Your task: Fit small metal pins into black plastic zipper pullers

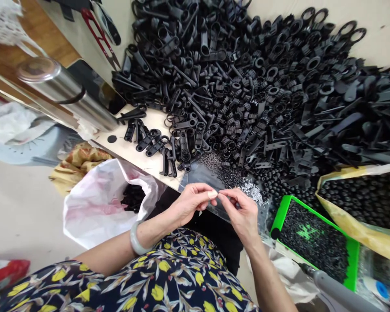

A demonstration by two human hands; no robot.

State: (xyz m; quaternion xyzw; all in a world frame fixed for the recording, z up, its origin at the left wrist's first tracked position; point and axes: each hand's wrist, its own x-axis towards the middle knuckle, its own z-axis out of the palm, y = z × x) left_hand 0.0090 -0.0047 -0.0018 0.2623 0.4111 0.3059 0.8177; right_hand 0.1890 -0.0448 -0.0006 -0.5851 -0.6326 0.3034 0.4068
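My left hand [192, 201] and my right hand [242, 211] meet fingertip to fingertip over the table's front edge. Both are pinched around something dark and tiny that I cannot make out. Just behind my right hand lies a heap of small silver pins [254, 190]. Small dark metal bits [209, 160] are scattered behind the fingertips. Beyond them spreads a large pile of black plastic parts [234, 82], with rings, levers and clips. Several joined black pieces [183, 147] sit on the table to the left of the pile.
At the right are a green tray [352, 260] of small black pieces, a yellow-edged bag [347, 212] and a grey tool [341, 290]. A white bag [94, 203] stands open at the left. Behind it are a steel flask [65, 89] and red scissors [99, 32].
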